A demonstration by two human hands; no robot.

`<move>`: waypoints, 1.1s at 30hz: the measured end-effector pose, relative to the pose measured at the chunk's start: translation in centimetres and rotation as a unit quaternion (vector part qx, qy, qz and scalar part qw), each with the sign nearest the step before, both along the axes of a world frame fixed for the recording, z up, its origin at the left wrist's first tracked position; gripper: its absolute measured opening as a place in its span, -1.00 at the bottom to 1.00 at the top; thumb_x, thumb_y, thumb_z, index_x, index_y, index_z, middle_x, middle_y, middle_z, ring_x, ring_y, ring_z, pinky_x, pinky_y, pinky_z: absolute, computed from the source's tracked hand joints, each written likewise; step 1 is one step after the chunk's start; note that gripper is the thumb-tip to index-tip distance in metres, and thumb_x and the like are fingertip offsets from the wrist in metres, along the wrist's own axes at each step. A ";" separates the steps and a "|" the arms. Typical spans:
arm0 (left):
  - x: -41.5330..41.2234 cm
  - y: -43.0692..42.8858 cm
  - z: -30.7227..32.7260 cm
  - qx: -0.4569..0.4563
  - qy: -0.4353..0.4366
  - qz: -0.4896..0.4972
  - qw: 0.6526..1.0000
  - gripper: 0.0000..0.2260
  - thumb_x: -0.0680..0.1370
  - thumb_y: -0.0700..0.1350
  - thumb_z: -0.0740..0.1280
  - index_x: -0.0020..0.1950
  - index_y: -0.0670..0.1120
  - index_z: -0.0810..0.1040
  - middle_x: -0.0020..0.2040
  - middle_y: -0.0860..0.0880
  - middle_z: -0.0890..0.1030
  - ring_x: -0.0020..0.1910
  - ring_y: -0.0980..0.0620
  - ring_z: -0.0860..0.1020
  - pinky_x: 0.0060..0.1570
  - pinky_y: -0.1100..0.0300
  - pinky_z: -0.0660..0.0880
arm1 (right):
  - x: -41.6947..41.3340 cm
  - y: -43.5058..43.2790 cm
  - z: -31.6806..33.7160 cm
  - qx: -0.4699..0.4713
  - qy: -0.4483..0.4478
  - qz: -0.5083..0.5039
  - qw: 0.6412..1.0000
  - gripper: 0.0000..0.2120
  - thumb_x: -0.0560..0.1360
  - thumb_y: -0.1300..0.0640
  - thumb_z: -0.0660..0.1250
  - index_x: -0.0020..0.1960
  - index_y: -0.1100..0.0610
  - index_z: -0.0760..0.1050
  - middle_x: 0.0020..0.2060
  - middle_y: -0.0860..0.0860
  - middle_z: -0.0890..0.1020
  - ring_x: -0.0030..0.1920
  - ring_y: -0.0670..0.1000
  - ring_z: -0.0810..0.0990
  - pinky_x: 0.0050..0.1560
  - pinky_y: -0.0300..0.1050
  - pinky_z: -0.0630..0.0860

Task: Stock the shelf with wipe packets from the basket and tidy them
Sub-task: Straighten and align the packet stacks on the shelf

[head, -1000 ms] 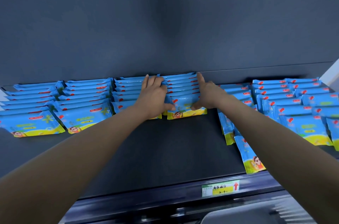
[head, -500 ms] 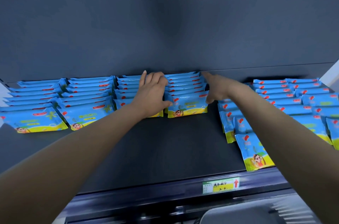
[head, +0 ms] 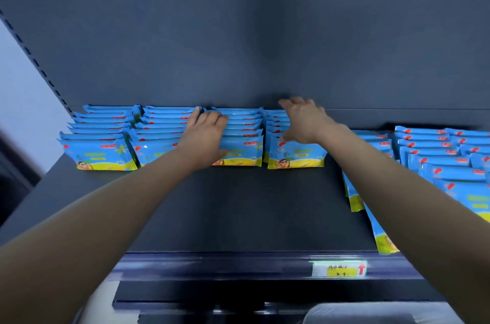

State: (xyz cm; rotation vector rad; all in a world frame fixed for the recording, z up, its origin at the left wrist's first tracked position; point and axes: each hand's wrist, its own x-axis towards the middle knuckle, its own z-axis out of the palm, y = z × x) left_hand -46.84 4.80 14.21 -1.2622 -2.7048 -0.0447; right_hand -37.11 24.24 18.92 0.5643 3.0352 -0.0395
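Middle: right hand (head: 302, 122) has let go, open over the packets (head: 294, 156); left hand (head: 205, 135) presses flat. They look neat.

Light: dim, cool and bluish, source out of view, with a soft dark shadow down the middle of the back panel (head: 270, 45). Blur: right hand (head: 302, 122), price label (head: 339, 268) and right-edge packets (head: 456, 172) smeared by motion. Distortion: shelf (head: 238, 212) lines bow outward towards the frame edges.
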 end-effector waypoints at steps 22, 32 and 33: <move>12.8 6.9 4.3 0.158 -0.003 -0.314 0.936 -0.51 0.45 -0.03 0.40 0.31 -0.17 0.39 0.27 -0.11 0.41 0.31 -0.14 0.33 0.47 0.05 -0.01 | 15.2 2.5 3.2 0.162 -0.038 -0.141 0.976 -0.48 0.50 0.00 0.32 0.40 0.10 0.29 0.34 0.11 0.40 0.39 0.13 0.29 0.42 0.01 0.13; 18.8 12.6 1.9 0.112 -0.029 -0.302 0.946 -0.42 0.46 0.07 0.38 0.39 -0.14 0.30 0.30 -0.08 0.38 0.31 -0.10 0.29 0.43 0.11 0.06 | 20.1 7.9 1.4 0.133 -0.040 -0.109 0.984 -0.54 0.50 0.05 0.32 0.36 0.15 0.36 0.29 0.13 0.44 0.35 0.14 0.34 0.34 -0.03 0.25; 19.2 13.3 1.5 0.106 -0.038 -0.291 0.950 -0.39 0.46 0.08 0.38 0.40 -0.14 0.28 0.31 -0.08 0.36 0.32 -0.09 0.28 0.42 0.12 0.07 | 20.2 8.8 1.1 0.126 -0.034 -0.098 0.987 -0.55 0.50 0.06 0.32 0.35 0.15 0.37 0.28 0.13 0.45 0.34 0.14 0.35 0.32 -0.03 0.26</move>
